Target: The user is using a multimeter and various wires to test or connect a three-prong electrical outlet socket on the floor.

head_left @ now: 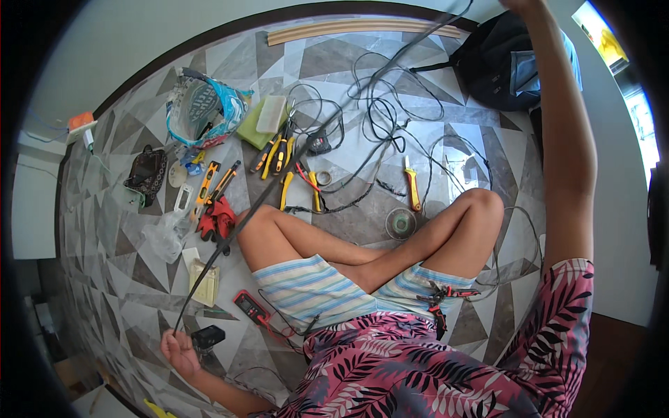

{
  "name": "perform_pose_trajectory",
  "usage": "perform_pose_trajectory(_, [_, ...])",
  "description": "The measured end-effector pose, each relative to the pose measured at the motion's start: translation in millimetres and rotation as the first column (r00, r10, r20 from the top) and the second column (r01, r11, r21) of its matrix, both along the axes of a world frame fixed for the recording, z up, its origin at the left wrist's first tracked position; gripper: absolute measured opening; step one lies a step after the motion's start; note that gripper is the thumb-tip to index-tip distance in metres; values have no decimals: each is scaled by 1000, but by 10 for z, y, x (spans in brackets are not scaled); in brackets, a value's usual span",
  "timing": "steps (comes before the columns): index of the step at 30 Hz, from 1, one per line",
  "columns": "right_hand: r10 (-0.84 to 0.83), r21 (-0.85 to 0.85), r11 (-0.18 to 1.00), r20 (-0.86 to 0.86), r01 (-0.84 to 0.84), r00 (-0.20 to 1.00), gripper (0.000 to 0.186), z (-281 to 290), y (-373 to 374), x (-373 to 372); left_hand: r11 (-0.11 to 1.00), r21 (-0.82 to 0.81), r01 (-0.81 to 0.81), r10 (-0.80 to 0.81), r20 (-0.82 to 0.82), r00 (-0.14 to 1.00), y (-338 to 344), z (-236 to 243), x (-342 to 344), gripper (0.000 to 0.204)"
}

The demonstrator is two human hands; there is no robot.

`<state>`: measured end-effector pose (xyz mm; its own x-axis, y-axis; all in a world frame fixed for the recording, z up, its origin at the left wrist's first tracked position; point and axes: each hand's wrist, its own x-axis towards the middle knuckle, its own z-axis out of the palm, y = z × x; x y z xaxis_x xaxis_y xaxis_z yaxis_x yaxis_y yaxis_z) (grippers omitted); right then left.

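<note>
A long black cable [268, 189] stretches diagonally across the view and leaves it at the top edge. My left hand [180, 352], low at the left, is closed round its lower end. My right arm reaches far up; only the edge of my right hand [517, 4] shows at the top, its fingers cut off by the frame. Beside my left hand lies a small black box-shaped device [208, 338]. A red and black multimeter [251, 306] with leads lies by my left hip. Red-handled pliers [446, 292] rest on my shorts at the right.
More coiled cable [382, 115] lies ahead on the tiles. Around it are a yellow-handled cable knife [412, 184], a tape roll [401, 223], pliers [279, 155], red gloves [217, 217], a blue plastic bag [209, 110] and a clear bag [167, 235]. A dark backpack [495, 63] stands far right.
</note>
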<state>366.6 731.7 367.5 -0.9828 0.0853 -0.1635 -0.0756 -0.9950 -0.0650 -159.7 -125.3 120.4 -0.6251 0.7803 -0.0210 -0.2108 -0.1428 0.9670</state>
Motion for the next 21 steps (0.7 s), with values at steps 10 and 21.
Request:
perform_pose_trajectory(10, [-894,872,381,432,-307,118,19,-2283,-1130,705,970,-228,81,-89,-27,996,57,108,324,25])
perform_pose_trajectory(21, [-175,858,-499,-238,122,955,82,-2226,-4678,-1693,786,-314,533,-542,67,838,1330,631,1292,37])
